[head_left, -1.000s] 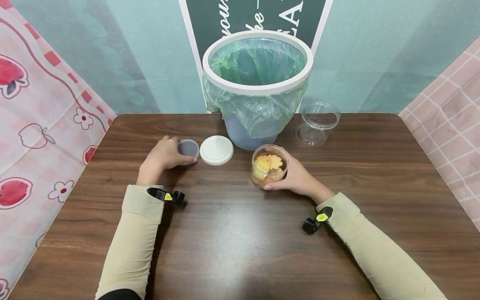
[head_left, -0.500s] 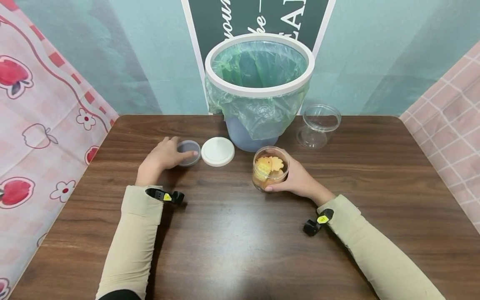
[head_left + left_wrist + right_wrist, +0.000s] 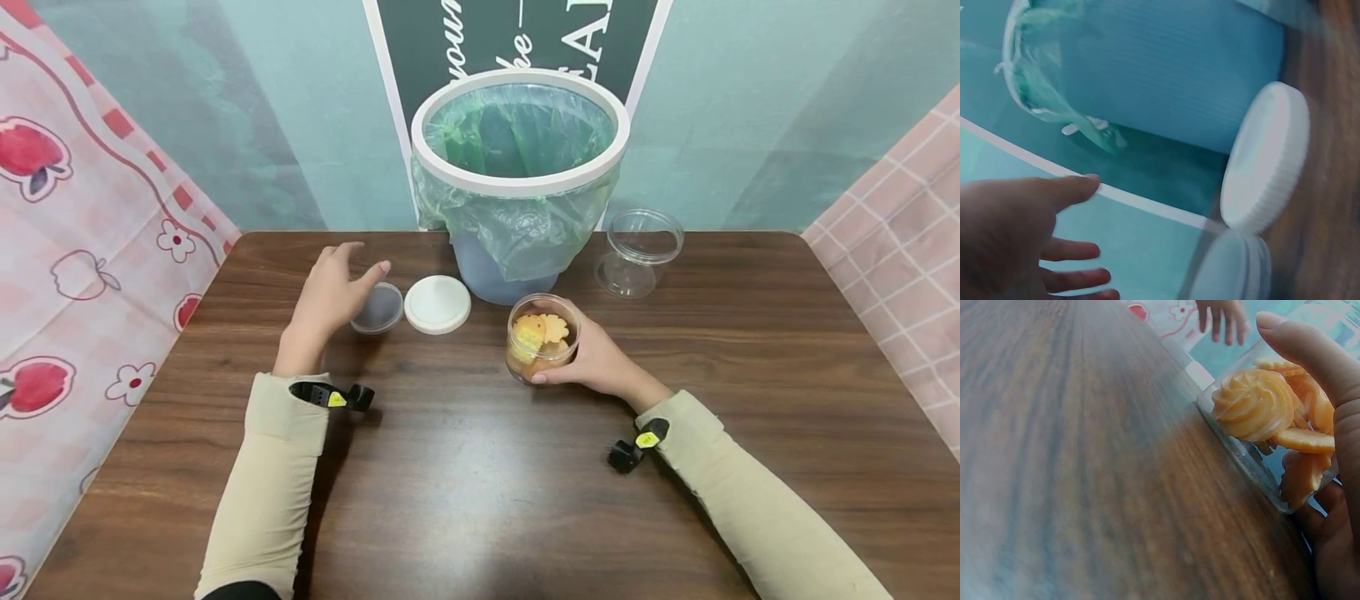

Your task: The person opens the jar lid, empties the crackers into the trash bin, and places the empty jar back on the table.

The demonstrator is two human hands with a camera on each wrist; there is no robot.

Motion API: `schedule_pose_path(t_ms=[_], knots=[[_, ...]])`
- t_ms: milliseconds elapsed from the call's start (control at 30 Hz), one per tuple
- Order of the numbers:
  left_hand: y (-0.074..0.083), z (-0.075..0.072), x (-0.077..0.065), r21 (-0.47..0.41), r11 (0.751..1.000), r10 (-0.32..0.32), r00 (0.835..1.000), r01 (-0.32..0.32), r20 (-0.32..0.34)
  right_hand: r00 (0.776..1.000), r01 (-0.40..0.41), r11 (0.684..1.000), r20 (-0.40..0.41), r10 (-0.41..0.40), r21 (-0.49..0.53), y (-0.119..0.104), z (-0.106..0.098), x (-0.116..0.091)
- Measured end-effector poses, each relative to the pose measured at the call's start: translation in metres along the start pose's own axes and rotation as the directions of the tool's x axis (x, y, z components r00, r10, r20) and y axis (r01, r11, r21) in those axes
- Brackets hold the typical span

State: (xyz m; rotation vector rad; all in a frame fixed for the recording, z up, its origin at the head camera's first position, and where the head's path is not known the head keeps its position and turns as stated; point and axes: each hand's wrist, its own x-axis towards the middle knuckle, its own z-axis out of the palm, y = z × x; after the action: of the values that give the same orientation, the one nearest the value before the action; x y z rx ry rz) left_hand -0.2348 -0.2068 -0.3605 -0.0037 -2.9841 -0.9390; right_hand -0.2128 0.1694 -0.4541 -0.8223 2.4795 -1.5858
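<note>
My right hand (image 3: pixel 592 350) grips a clear plastic jar (image 3: pixel 522 360) from its right side, thumb at the front. Inside the jar lie several cookies (image 3: pixel 1254 406), one with a swirled top. The jar's mouth is uncovered, and its base is at the table. My left hand (image 3: pixel 330 292) hovers just above and left of a translucent round lid (image 3: pixel 378 308), fingers spread and holding nothing. Beside that lid, almost touching it, lies a white ribbed lid (image 3: pixel 1269 156). In the left wrist view the left thumb and fingers are apart from both lids.
Behind the lids and jar stands a blue bin (image 3: pixel 491 271) with a white rim and green liner. An open clear jar (image 3: pixel 637 258) stands to the bin's right on the brown table (image 3: pixel 450 500). A patterned cloth (image 3: pixel 90 292) hangs at the left.
My left hand has let go of the translucent lid and risen up and away from it, its fingers opening. The right hand keeps holding the cookie jar in place.
</note>
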Motion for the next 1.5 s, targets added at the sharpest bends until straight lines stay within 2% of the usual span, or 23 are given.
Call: schedule_pose_path(t_ms=[167, 400, 600, 733, 833, 867, 933, 967, 1033, 1067, 1100, 1167, 1267, 1500], knots=[[0.015, -0.004, -0.002, -0.155, 0.985, 0.062, 0.99, -0.081, -0.125, 1.0, 0.001, 1.0, -0.001, -0.001, -0.016, 0.0, -0.001, -0.002], [0.047, -0.017, -0.004, -0.331, 0.92, 0.09, 0.937, -0.207, -0.337, 1.0, 0.005, 1.0, 0.003, -0.005, -0.021, 0.0, -0.001, -0.001], [0.087, -0.036, -0.009, -0.422, 0.861, 0.094, 0.904, -0.284, -0.417, 1.0, 0.0, 1.0, 0.008, 0.0, -0.027, -0.002, -0.002, -0.001], [0.108, -0.038, -0.009, -0.512, 0.795, 0.085, 0.895, -0.326, -0.438, 1.0, 0.011, 1.0, 0.001, -0.011, -0.021, -0.004, -0.004, -0.002], [0.118, -0.031, -0.005, -0.615, 0.699, 0.057, 0.886, -0.365, -0.46, 1.0, 0.019, 1.0, -0.013, -0.019, -0.017, -0.005, -0.004, -0.003], [0.121, -0.028, -0.003, -0.636, 0.667, 0.049, 0.875, -0.388, -0.482, 1.0, 0.021, 1.0, -0.011, -0.021, -0.015, -0.005, -0.004, -0.003], [0.124, -0.019, 0.0, -0.651, 0.627, 0.038, 0.851, -0.428, -0.523, 1.0, 0.016, 1.0, -0.003, -0.016, -0.014, -0.005, -0.003, -0.004], [0.126, -0.016, 0.001, -0.647, 0.625, 0.036, 0.844, -0.436, -0.534, 1.0, 0.014, 1.0, 0.003, -0.014, -0.016, -0.006, -0.003, -0.004], [0.127, -0.008, 0.003, -0.63, 0.647, 0.035, 0.842, -0.43, -0.538, 1.0, 0.014, 1.0, 0.011, -0.014, -0.022, -0.006, -0.002, -0.005], [0.127, -0.005, 0.003, -0.622, 0.661, 0.039, 0.846, -0.42, -0.531, 1.0, 0.014, 1.0, 0.014, -0.014, -0.02, -0.006, -0.001, -0.006], [0.128, -0.002, 0.003, -0.619, 0.675, 0.039, 0.857, -0.402, -0.513, 1.0, 0.014, 1.0, 0.014, -0.014, -0.021, -0.006, -0.001, -0.006], [0.129, 0.003, 0.005, -0.623, 0.687, 0.042, 0.877, -0.373, -0.479, 1.0, 0.018, 1.0, 0.01, -0.017, -0.021, -0.006, -0.001, -0.006], [0.132, 0.011, 0.008, -0.627, 0.686, 0.057, 0.886, -0.369, -0.459, 1.0, 0.016, 1.0, 0.012, -0.016, -0.022, -0.005, -0.001, -0.006], [0.139, 0.02, 0.011, -0.593, 0.709, 0.111, 0.89, -0.382, -0.441, 0.999, 0.035, 0.999, 0.005, -0.035, -0.013, -0.006, 0.0, -0.007]])
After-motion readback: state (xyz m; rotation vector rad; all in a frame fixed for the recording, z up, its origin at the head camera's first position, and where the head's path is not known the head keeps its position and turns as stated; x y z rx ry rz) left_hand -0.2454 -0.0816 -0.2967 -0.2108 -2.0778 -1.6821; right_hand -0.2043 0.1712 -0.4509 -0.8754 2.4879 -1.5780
